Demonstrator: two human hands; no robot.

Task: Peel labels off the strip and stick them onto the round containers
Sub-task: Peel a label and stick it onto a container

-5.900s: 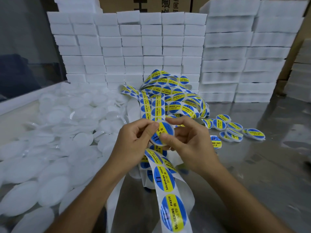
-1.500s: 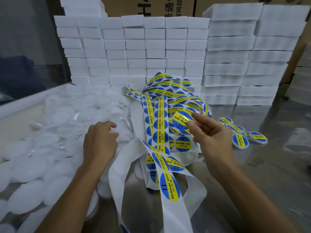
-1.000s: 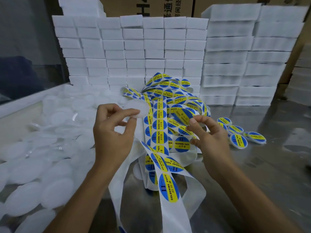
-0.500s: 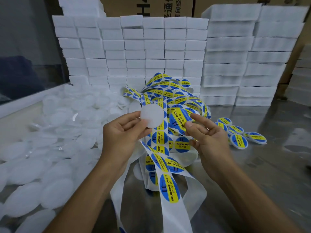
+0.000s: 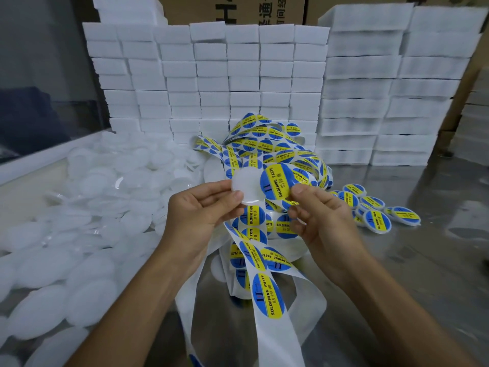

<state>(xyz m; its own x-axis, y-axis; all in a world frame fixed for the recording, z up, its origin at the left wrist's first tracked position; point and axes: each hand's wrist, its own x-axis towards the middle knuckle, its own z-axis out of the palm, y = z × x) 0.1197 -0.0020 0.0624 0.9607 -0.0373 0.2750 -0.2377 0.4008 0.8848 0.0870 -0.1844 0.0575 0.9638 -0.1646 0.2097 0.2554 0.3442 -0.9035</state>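
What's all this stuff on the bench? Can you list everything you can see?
blank round container: one, white, held up centre
peeled label: one, blue and yellow, beside that container
label strip: long tangle, white backing, centre
unlabelled containers: large heap, white, left
labelled containers: small cluster, right
white boxes: many, stacked behind
cardboard cartons: brown, behind the stacks
metal table: grey
left hand: pinches the container
right hand: pinches the label

1. Strip pile (image 5: 264, 149) lies mid-table (image 5: 423, 274).
2. Bare containers (image 5: 105, 186) lie left of the pile.
3. Labelled containers (image 5: 375, 210) lie right of the pile.
4. Stacked boxes (image 5: 238, 75) stand behind the pile.
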